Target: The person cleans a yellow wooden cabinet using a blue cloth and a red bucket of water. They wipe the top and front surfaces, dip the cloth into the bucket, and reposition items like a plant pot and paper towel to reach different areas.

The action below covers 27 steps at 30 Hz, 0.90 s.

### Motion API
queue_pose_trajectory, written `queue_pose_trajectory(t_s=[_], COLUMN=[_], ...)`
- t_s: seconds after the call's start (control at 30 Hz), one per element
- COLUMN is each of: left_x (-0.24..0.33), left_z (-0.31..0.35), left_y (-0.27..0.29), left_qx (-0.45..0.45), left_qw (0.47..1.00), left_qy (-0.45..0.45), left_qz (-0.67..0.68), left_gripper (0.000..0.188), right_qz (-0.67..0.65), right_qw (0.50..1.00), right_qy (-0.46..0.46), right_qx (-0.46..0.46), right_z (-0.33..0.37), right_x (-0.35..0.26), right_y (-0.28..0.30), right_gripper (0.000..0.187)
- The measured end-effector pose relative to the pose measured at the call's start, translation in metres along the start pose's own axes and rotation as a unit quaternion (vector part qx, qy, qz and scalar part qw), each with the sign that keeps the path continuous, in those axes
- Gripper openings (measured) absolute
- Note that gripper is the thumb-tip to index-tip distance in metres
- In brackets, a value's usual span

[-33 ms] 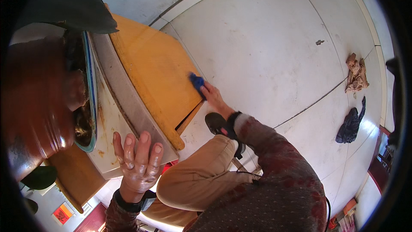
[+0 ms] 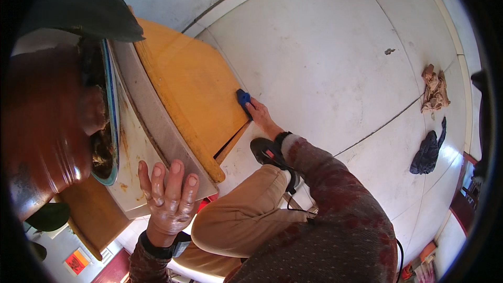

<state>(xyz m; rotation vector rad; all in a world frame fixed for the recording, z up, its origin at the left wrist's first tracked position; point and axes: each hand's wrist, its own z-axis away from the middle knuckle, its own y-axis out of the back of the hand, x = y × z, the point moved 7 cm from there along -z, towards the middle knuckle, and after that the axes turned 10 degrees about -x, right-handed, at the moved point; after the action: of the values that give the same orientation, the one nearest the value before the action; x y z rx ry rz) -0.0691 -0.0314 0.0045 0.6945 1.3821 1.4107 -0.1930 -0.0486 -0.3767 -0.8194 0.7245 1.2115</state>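
With bent fingers my right hand (image 2: 263,117) grips a small blue scrubber (image 2: 243,98); whether it is a brush or a cloth I cannot tell. The scrubber lies against the orange-yellow wooden side panel (image 2: 191,81) of a cabinet, close to its lower edge. There, a dark split shows in the wood. My left hand (image 2: 170,196), wet and shiny, has its fingers stretched out and apart and holds nothing. It is beside the grey stone edge (image 2: 173,136) of the cabinet top; contact with it is hard to judge.
On the cabinet top stand a brown glazed pot (image 2: 47,131) and a blue-rimmed dish (image 2: 112,173), under a large dark leaf (image 2: 78,5). A crumpled brown cloth (image 2: 436,90) and a black cloth (image 2: 427,153) lie on the pale tiled floor (image 2: 325,57). My shoe (image 2: 264,152) is near my right hand.
My right hand and the blue scrubber have shifted very slightly along the panel's edge, and the scrubber is less blurred. My left hand has stayed in place.
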Motion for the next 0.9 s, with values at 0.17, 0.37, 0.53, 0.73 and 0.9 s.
queue_pose_trajectory(t_s=[0.17,0.37,0.53,0.73,0.9], left_x=[-0.002,-0.001,-0.002,0.0,0.0], left_z=[0.001,0.0,-0.001,0.001,-0.004], left_y=[0.001,0.002,0.002,0.001,0.001], left_qx=[-0.004,-0.006,0.002,-0.012,-0.012], left_qw=[1.0,1.0,1.0,1.0,1.0], left_qy=[-0.001,0.008,0.003,0.007,0.006], left_qz=[0.006,0.016,0.003,0.023,0.014], left_gripper=[0.083,0.083,0.084,0.085,0.083], right_qz=[-0.084,-0.042,-0.048,0.004,-0.019], right_qw=[0.972,0.949,0.995,0.908,0.969], right_qy=[0.207,0.302,0.069,0.413,0.23], right_qx=[-0.069,-0.084,-0.048,-0.078,-0.088], right_z=[0.008,0.005,-0.037,0.006,-0.057], right_x=[-0.06,-0.106,-0.051,-0.138,-0.125], right_y=[-0.015,-0.015,-0.003,-0.036,-0.013], right_gripper=[0.039,0.037,0.037,0.041,0.039])
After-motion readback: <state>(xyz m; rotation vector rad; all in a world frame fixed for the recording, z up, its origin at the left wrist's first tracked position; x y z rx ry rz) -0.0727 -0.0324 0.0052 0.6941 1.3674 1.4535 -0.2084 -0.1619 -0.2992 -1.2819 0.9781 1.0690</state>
